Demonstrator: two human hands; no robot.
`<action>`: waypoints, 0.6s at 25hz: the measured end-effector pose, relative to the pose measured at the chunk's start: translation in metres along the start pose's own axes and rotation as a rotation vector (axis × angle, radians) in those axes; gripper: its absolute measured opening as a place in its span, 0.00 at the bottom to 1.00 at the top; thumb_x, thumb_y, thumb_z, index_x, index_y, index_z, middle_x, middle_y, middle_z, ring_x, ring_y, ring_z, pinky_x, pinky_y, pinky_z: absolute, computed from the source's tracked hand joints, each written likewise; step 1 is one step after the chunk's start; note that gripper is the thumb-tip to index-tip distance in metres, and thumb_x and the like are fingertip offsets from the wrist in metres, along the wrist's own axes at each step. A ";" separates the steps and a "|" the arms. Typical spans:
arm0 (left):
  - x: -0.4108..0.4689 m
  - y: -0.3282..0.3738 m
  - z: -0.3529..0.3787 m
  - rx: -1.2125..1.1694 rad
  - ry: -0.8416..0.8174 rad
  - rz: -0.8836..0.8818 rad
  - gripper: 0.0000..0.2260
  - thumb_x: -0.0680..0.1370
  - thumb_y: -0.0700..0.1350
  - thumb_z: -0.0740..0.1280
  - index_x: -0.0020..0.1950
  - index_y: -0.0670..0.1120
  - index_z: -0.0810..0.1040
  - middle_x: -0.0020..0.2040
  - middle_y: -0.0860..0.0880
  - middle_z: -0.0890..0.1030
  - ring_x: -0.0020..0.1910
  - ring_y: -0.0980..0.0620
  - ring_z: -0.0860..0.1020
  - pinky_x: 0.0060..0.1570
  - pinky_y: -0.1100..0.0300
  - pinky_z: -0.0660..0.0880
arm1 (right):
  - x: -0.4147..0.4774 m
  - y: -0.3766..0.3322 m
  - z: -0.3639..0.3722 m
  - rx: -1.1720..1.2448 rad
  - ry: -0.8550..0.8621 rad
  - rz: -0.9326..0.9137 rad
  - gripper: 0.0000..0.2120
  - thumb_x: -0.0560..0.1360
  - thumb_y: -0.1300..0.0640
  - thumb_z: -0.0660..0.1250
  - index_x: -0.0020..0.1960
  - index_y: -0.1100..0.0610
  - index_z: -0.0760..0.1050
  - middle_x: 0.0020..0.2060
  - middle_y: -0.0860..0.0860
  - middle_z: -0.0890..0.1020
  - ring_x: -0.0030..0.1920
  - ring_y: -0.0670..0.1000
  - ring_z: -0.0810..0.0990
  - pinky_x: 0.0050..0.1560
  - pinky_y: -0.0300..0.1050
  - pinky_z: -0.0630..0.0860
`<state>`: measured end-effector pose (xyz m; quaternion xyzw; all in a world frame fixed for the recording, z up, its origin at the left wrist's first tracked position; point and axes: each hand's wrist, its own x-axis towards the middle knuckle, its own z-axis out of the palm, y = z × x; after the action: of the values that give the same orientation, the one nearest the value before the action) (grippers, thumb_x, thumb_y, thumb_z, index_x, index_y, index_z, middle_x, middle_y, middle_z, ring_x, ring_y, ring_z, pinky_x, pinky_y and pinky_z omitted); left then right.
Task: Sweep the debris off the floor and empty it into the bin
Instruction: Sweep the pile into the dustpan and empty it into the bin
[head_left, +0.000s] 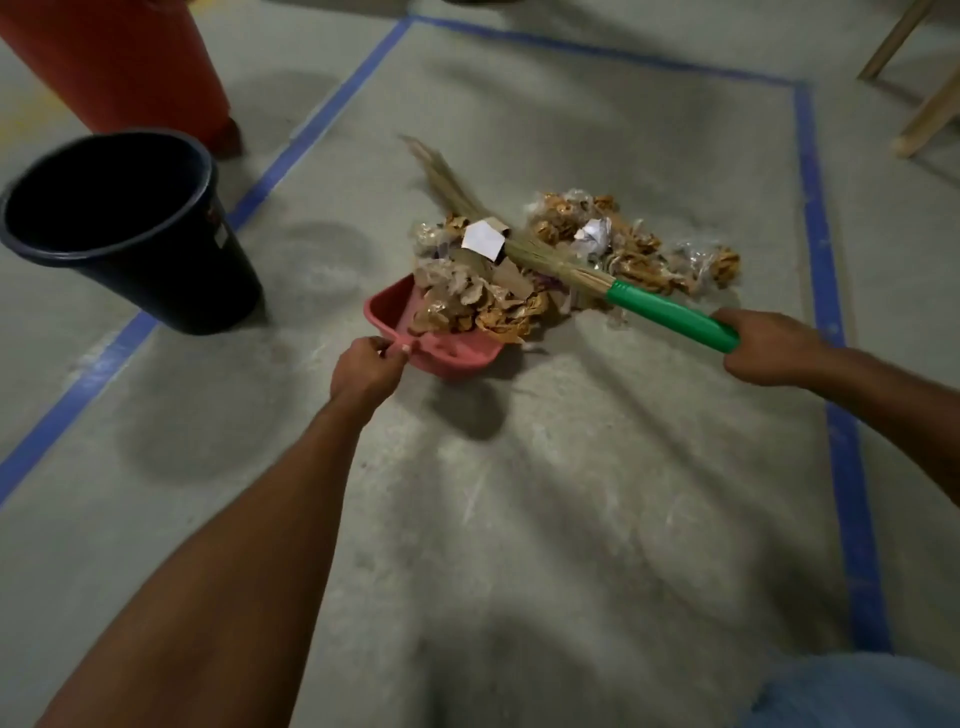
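— Confirming hand positions: what does each hand hold?

— Left hand (368, 368): fingers pinched on the near edge of the red dustpan (441, 351), at its handle end. Right hand (769, 347): fingers wrapped tight around the green handle of the broom (670, 317). The straw bristles (467, 202) extend far and left from the handle, lying across the debris.

— Location of the debris?

— The debris (597, 239), crumpled paper, brown scraps and clear wrappers, lies on the concrete floor (519, 493) in one heap. Its left portion sits inside the dustpan's open mouth; its right portion lies on the floor to the right of the broom. A white folded card (483, 240) rests on top, touching the bristles.

— Dustpan attitude?

— Its mouth faces far and right, toward the heap. Whether its lip touches the floor cannot be told; a shadow lies under its near side.

— Location of the bin?

— The black bin (119, 228) stands upright, left of the dustpan and apart from it, on a line of blue tape (821, 234) that frames the work area. Its interior is too dark to read. A red container (130, 62) stands beyond the bin, at far left. Wooden legs (930, 109) show at far right.
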<state>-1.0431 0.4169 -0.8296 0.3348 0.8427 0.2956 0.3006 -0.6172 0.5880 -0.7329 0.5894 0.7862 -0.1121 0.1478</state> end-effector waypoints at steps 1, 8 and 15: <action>-0.002 0.002 0.004 0.005 -0.018 -0.011 0.24 0.79 0.64 0.66 0.56 0.43 0.83 0.44 0.45 0.85 0.41 0.46 0.83 0.40 0.54 0.79 | -0.016 0.001 0.005 -0.017 -0.001 -0.007 0.29 0.71 0.60 0.67 0.72 0.51 0.69 0.53 0.59 0.81 0.48 0.60 0.80 0.43 0.48 0.76; -0.011 -0.008 0.020 0.003 -0.098 0.012 0.22 0.81 0.64 0.64 0.53 0.44 0.80 0.38 0.47 0.81 0.36 0.48 0.79 0.36 0.52 0.76 | -0.089 0.014 0.053 -0.044 0.058 0.029 0.24 0.73 0.61 0.65 0.66 0.46 0.67 0.38 0.53 0.76 0.33 0.53 0.73 0.34 0.45 0.69; -0.035 -0.041 0.027 -0.134 -0.085 0.051 0.21 0.81 0.62 0.65 0.65 0.48 0.79 0.51 0.45 0.83 0.47 0.45 0.80 0.44 0.54 0.74 | -0.114 0.047 0.068 0.270 0.189 0.245 0.19 0.70 0.61 0.66 0.57 0.45 0.74 0.36 0.51 0.81 0.36 0.57 0.80 0.43 0.54 0.80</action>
<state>-1.0191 0.3743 -0.8644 0.3474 0.7987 0.3446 0.3502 -0.5357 0.4752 -0.7546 0.7029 0.6970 -0.1419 0.0057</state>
